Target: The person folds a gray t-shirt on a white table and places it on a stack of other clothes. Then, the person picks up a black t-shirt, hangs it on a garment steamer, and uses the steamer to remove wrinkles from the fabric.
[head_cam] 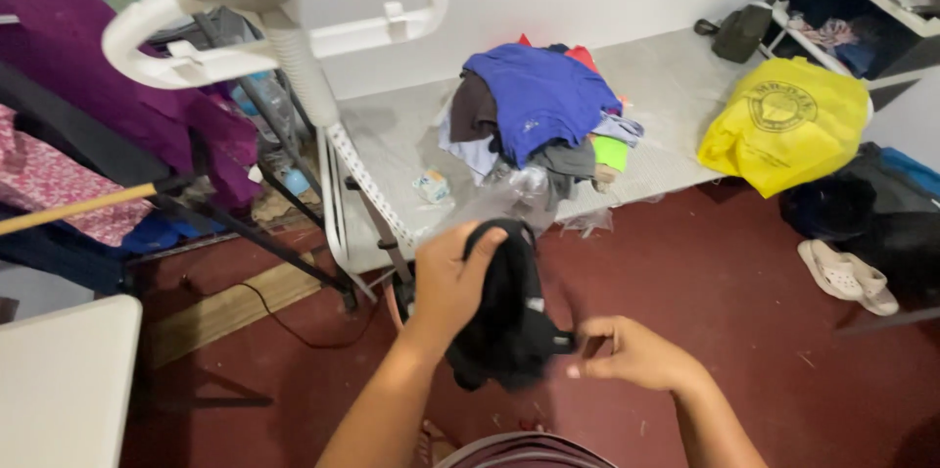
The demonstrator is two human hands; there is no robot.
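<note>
Left hand (pixel 452 277): closed around the top of a black garment (pixel 509 316), fingers curled over its upper edge, holding it up in the air above the dark red floor (pixel 744 331).
Right hand (pixel 632 355): fingertips pinched on a small edge or tab at the garment's lower right side.
Garment: hangs bunched between the two hands, long axis roughly vertical, top at the left hand, lower corner at the right; both hands touch it, the left carrying the weight.
Direction: the cloth lies right of the left hand's grip and left of the right hand's pinch, in front of the person's body.
Just behind: a clear plastic bag (pixel 514 196) at the edge of a pale mat (pixel 666 86), and the upright pole of a white garment steamer (pixel 284 8) whose hanger head rises at upper left.
On the mat: a pile of folded clothes (pixel 539 106) topped by a blue shirt, well apart from the hands.
Farther right: a yellow bag (pixel 788 120), dark bags and pale sandals (pixel 847 277).
Left side: purple cloth (pixel 117 67) on a rack, a white table corner (pixel 59 380).
</note>
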